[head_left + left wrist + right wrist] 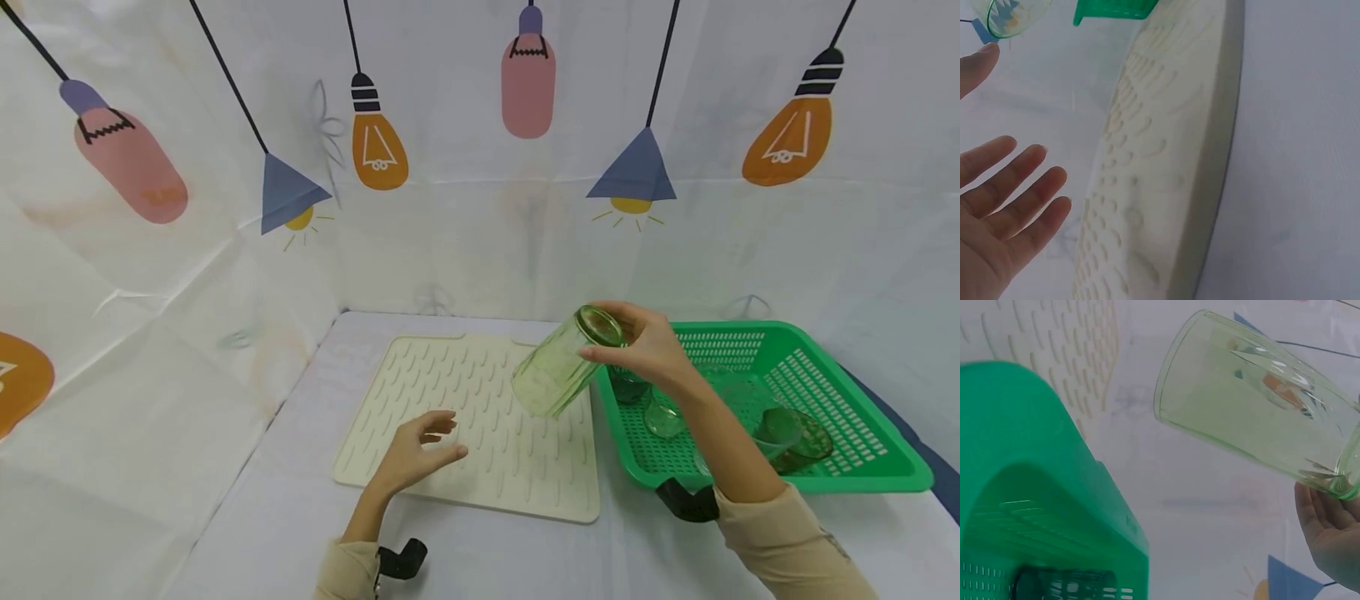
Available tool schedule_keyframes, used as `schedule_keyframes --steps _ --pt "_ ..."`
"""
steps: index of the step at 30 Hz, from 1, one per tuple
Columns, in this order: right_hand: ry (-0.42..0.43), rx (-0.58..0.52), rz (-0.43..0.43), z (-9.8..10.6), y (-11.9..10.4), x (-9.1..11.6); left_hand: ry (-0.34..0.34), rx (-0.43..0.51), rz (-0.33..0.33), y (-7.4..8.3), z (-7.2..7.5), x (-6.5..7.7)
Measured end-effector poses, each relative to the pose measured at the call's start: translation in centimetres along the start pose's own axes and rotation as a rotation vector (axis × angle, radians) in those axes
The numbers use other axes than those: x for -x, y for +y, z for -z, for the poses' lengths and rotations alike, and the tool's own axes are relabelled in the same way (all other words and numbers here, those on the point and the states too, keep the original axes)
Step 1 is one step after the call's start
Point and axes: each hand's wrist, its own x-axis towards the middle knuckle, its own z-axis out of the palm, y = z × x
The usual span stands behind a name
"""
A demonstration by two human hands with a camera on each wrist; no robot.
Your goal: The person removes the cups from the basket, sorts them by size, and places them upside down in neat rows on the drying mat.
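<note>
A green drinking glass [553, 372] is tilted over the right part of a cream ridged mat [480, 492], its mouth pointing down and left. My right hand [648, 346] grips it near the base; in the right wrist view the fingers reach round the base end of the glass [1247, 394]. Over the mat's left part, my left hand [420, 450] hovers with relaxed, slightly bent fingers and holds nothing. In the left wrist view the left hand [1010, 212] has its fingers spread apart, with the rim of the glass [1013, 15] beyond the thumb.
Right of the mat stands a green slotted plastic basket [862, 483] with several glasses inside, among them a dark green glass [806, 442] and a small light green one [663, 417]. A white sheet printed with lamps [465, 242] hangs behind the white-covered table [262, 533].
</note>
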Motion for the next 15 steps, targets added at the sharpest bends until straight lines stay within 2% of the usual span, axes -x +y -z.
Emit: schedule_keyframes --steps 5,9,12,15 --pt "0.008 0.013 0.008 -0.2 0.1 -0.5 0.087 -0.115 0.028 -0.9 1.3 1.5" --pt "0.009 0.036 0.029 -0.5 0.3 -0.8 0.179 -0.203 0.02 -1.7 2.2 2.5" --pt "0.01 0.047 0.04 -0.7 0.4 -1.0 0.243 -0.299 0.024 -2.5 2.9 3.3" --pt "0.011 0.052 0.045 -0.8 0.5 -1.3 0.281 -0.402 0.056 -3.4 3.5 4.1"
